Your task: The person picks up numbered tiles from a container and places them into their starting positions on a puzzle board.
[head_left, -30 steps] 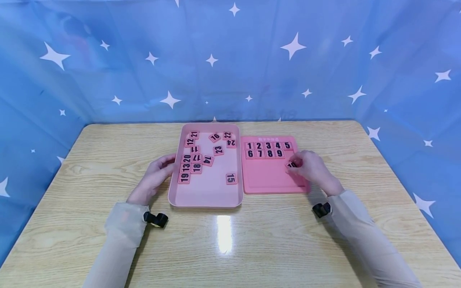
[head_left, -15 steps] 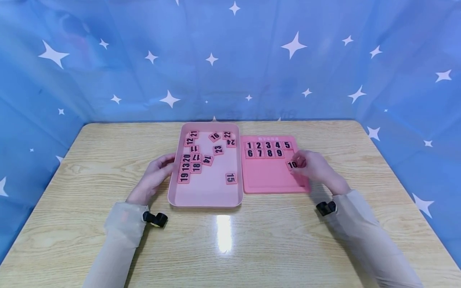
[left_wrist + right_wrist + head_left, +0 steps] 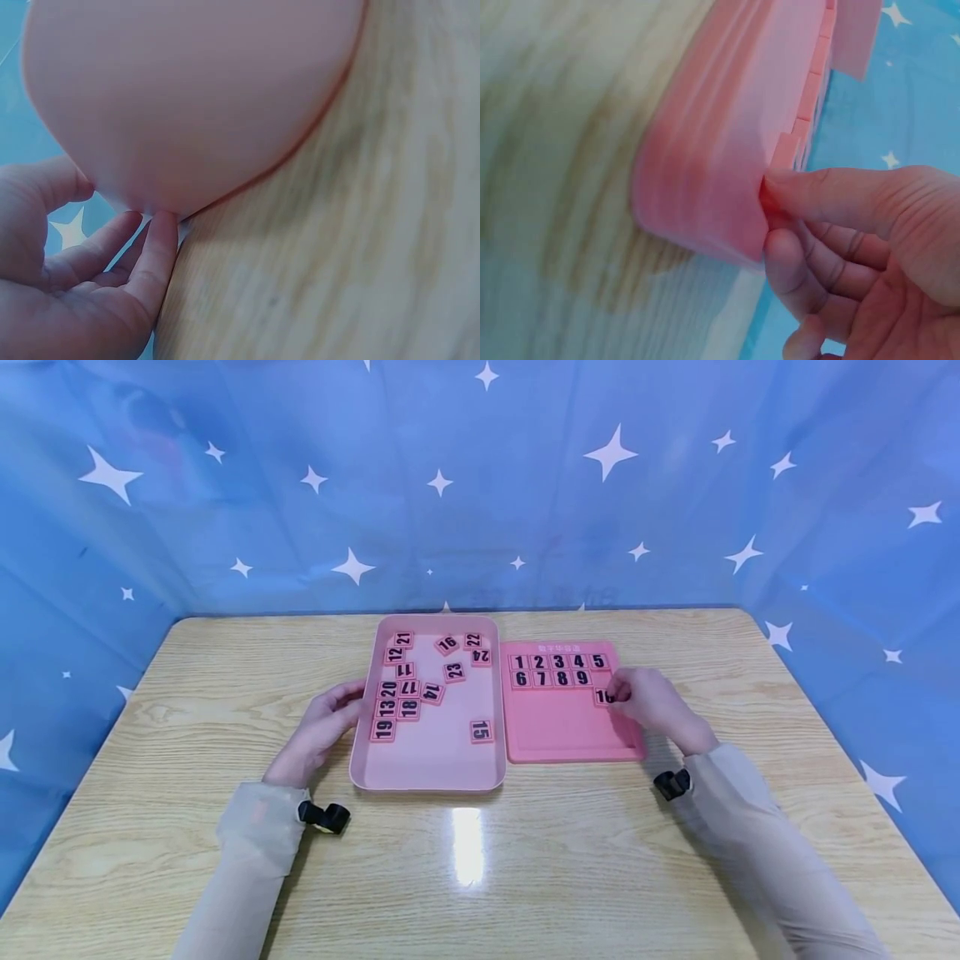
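Note:
In the head view, my right hand (image 3: 651, 703) pinches a pink number tile marked 10 (image 3: 602, 697) between thumb and fingers. It is at the right side of the pink puzzle board (image 3: 558, 727), just below the tile marked 5 (image 3: 598, 662). Tiles 1 to 9 sit in two rows along the board's top. From the right wrist, the thumb and a fingertip close on the tile (image 3: 784, 152) at the board's edge. My left hand (image 3: 324, 727) touches the left wall of the pale pink tray (image 3: 427, 772); the left wrist view shows its fingertips (image 3: 161, 225) against the outer wall.
Several loose number tiles lie in the tray at various angles, among them 15 (image 3: 482, 732), 23 (image 3: 454, 672) and 19 (image 3: 383, 729). Tray and board stand side by side on a wooden table (image 3: 390, 877). A blue star-patterned cloth (image 3: 480, 527) hangs behind.
My right hand has turned tile 10 from tilted to nearly straight and shifted it slightly up the board, towards the second row. The left hand and tray have stayed put.

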`<action>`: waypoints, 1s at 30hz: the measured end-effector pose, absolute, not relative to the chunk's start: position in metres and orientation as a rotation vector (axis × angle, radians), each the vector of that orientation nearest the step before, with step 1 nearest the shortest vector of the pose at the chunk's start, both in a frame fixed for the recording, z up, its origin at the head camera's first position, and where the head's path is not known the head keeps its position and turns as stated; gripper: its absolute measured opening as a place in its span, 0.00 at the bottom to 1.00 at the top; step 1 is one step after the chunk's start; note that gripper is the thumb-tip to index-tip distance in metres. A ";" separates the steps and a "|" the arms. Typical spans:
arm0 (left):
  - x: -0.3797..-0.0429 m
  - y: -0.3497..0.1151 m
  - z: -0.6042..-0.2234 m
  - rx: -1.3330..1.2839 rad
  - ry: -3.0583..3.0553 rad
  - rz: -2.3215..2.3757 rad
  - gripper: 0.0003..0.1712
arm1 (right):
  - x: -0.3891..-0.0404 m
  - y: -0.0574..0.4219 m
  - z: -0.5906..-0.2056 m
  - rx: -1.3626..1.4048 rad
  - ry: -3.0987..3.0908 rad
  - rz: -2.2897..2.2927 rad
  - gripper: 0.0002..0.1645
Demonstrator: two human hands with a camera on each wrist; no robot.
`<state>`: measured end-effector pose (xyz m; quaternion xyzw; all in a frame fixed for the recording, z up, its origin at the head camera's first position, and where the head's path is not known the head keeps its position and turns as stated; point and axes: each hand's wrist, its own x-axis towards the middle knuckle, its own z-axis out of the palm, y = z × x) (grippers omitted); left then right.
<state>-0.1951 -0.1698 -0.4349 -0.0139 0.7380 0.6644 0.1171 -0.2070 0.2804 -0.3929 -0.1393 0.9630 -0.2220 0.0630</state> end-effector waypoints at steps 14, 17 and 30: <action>-0.193 -0.169 -0.433 -0.044 2.156 1.945 0.29 | -0.214 0.268 -0.394 -0.293 2.896 -0.631 0.12; -0.194 -0.169 -0.433 -0.053 2.152 1.943 0.29 | -0.215 0.268 -0.393 -0.279 2.898 -0.617 0.11; -0.195 -0.170 -0.434 -0.057 2.155 1.948 0.29 | -0.219 0.276 -0.393 -0.434 2.882 -0.628 0.10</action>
